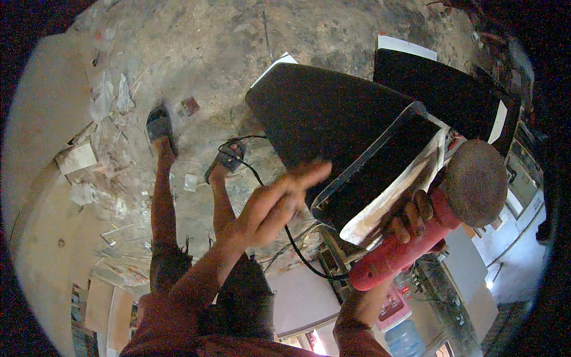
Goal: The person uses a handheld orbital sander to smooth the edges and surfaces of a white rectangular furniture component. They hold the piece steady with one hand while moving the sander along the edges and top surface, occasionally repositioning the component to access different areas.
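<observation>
My right hand is wrapped round the body of a red angle grinder, whose round brown disc faces up at the right. A black cord leaves the grinder's rear end. My left hand is slightly blurred, fingers stretched toward the near edge of a large black tapered panel; whether they touch it I cannot tell. Beside the panel, close to my right hand, lies a black piece with a pale, rough strip along its side.
Another black panel with white edges lies behind, at the far right. The cord loops over the concrete floor by my right foot. Scraps and plastic litter the left. A blue water bottle shows at the lower edge.
</observation>
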`<state>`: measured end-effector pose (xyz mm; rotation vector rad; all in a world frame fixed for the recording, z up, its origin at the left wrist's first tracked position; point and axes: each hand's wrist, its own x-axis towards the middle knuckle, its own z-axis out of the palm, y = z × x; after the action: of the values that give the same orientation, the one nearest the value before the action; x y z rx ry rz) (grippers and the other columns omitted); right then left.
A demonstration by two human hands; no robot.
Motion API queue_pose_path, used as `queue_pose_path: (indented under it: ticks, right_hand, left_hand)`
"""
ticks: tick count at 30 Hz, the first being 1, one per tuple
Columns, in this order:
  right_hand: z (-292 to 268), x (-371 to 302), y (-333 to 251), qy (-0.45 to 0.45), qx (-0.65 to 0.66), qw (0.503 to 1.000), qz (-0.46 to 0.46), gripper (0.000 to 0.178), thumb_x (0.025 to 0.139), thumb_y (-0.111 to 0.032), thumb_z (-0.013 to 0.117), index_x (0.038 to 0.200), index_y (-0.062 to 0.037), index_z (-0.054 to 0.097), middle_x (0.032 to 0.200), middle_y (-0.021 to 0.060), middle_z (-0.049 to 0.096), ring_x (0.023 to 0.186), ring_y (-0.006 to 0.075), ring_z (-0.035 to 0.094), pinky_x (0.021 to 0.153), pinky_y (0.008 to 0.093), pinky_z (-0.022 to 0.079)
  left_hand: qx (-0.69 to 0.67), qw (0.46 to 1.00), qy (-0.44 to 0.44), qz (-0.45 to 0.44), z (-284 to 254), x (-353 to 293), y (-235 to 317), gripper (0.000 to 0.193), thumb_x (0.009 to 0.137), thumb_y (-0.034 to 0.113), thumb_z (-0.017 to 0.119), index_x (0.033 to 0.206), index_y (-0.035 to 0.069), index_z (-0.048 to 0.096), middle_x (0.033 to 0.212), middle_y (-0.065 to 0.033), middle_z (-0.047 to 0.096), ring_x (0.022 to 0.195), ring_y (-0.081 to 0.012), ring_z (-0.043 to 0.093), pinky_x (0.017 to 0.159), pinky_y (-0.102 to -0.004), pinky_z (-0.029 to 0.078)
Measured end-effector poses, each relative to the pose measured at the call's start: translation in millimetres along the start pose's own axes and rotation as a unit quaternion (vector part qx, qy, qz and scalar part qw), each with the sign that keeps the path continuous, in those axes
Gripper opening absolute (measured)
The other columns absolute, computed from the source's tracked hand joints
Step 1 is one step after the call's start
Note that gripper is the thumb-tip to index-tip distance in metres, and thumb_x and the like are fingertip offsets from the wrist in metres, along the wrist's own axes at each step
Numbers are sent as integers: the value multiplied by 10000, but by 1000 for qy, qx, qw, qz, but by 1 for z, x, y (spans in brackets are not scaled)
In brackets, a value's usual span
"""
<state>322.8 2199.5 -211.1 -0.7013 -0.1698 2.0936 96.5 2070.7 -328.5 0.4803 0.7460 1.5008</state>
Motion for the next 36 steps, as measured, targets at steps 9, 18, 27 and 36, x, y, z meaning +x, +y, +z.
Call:
queue_pose_path:
  ticks: [9,18,27,36]
  right_hand:
    - [6,0,-2,-24,-3,1000,-19,935,716,-502,914,1365,-47,419,901,59,585,624,209,591,526,366,545]
    - [-8,-5,12,-122,-15,991,-61,968,796,-384,860,1537,-94,308,1093,103,529,812,205,582,605,344,539]
    - [-12,-12,15,-96,15,992,-85,836,809,-410,795,1458,-78,386,1170,92,492,884,188,547,693,335,531]
    - [-1,-120,30,3,-23,992,-125,859,784,-368,772,1458,14,400,1228,168,574,967,293,617,798,477,579]
  left_hand:
    - [45,995,-58,-62,-16,16,-8,287,1103,264,441,1019,-2,503,1529,-299,489,1289,-357,613,1113,-443,423]
    - [373,907,-193,19,-19,-29,53,124,990,123,479,954,26,547,1570,-270,452,1383,-435,508,1168,-515,355]
    - [443,872,-196,64,-4,-31,39,72,996,95,540,1003,24,541,1524,-291,484,1322,-461,556,1089,-489,450]
    - [696,684,-217,9,-67,-123,144,218,1065,209,516,1169,23,565,933,-129,692,758,-235,645,748,-373,556]
